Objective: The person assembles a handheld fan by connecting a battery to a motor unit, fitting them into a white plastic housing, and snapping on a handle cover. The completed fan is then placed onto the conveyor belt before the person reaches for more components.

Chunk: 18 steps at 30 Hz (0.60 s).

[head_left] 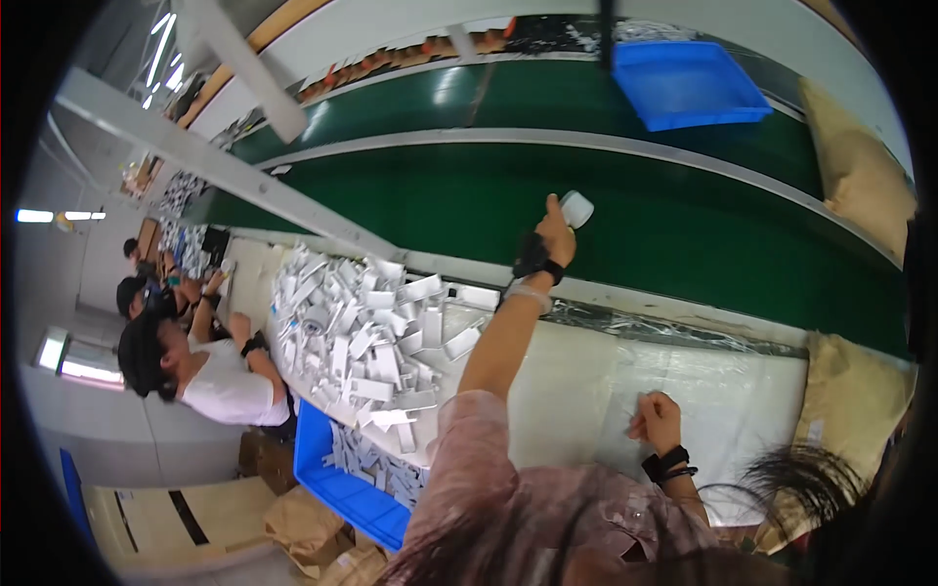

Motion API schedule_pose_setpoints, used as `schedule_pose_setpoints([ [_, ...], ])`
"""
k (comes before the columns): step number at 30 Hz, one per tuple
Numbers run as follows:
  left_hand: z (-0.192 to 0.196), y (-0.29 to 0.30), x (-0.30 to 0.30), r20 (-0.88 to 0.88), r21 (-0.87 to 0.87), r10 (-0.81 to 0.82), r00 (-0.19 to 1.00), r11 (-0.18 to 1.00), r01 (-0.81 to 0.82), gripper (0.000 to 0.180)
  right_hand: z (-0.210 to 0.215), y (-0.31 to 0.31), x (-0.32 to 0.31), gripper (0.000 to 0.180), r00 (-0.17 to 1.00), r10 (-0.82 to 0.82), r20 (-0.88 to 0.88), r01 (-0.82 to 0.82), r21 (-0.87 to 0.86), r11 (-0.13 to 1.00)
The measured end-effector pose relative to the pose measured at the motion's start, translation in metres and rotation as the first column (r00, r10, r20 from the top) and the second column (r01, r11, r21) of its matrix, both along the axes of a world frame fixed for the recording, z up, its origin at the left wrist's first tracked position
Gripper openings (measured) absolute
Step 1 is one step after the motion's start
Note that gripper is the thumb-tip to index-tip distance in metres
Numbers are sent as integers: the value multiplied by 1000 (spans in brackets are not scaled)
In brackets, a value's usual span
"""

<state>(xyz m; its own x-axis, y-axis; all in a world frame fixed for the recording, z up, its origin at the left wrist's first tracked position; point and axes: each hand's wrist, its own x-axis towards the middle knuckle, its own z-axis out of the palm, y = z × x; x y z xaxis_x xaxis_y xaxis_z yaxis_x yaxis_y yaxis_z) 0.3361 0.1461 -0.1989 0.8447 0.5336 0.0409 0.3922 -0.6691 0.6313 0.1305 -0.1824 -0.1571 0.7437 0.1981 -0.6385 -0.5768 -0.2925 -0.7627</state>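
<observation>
One white piece (577, 210), held, jutting rightward from left grip (555, 237)

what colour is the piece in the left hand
The piece in the left hand is white, shown best in the head view.

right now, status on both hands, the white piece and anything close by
Left hand gripping white piece over green belt. Right hand curled over plastic sheeting, no held item visible. Pale parts heaped at left.
</observation>
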Motion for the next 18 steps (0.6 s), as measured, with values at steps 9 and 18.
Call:
schedule_pose_setpoints([
  [9,0,66,-117,262,39,-227,938,974,224,54,-9,-1,5,26,1000,4,10,-4,-29,1000],
  [18,11,284,-312,389,322,510,767,705,-632,38,-17,-7,5,22,999,23,35,-20,-77,997],
])
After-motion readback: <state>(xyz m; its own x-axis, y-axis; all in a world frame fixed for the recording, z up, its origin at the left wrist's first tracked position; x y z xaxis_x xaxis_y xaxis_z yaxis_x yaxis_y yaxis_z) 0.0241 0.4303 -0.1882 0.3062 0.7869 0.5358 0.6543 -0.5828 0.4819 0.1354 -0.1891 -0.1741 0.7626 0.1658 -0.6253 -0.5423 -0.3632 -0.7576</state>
